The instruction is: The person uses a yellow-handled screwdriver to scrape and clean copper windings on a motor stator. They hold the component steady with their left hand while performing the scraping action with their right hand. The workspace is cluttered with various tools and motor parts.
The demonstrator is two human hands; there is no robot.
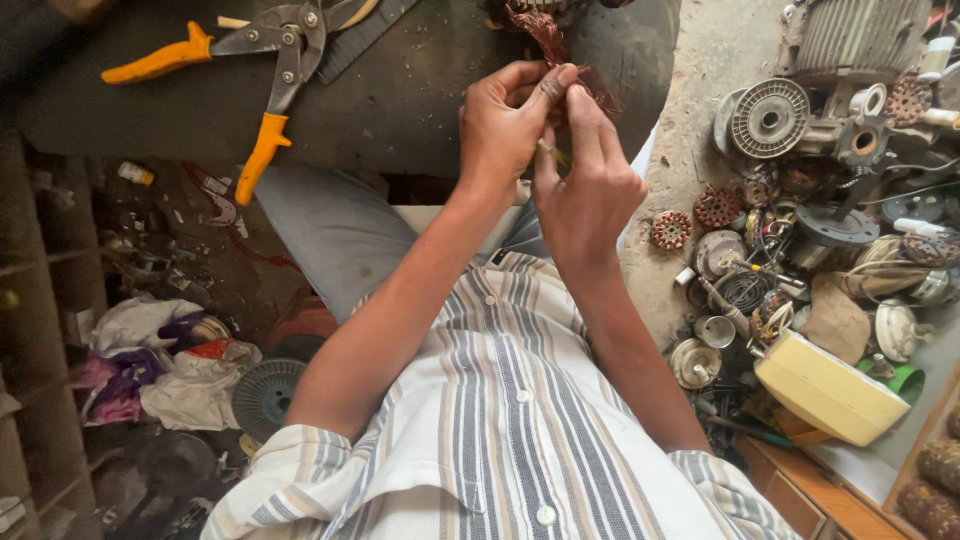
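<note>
My left hand [508, 125] and my right hand [588, 190] meet above the near edge of a dark round worktable [400, 100]. Both pinch a bundle of reddish copper winding wire [545, 35] that runs up to a part at the table's far edge. The left thumb and fingers press a strand end near a thin piece of film [600, 92]. The right hand's fingers curl around the same strands just below, with a small yellowish stick [553, 152] showing between the hands.
Orange-handled snips [262, 70] lie open on the table's left. Motor parts, rotors and fan covers [800, 190] crowd the floor at right, beside a cream plastic box [830, 390]. Rags and a fan grille [265, 395] lie lower left, next to wooden shelves [40, 300].
</note>
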